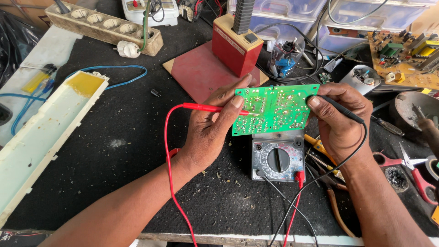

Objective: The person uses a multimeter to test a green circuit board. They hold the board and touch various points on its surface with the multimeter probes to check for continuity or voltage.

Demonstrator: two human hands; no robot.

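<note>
A green circuit board (273,109) is held upright over the mat, solder side toward me. My left hand (211,128) grips its left edge and pinches a red test probe (208,108), tip touching the solder side. My right hand (340,120) holds the board's right edge together with a black test probe (340,109). Below the board lies a grey multimeter (277,158) with a round dial. Red and black leads run from it to the probes.
A red block on a red base (201,71) stands behind the board. A beige power strip (103,25) lies far left, a long white housing (41,132) at left. Pliers (331,183), red-handled scissors (411,169), a soldering iron and clear boxes crowd the right.
</note>
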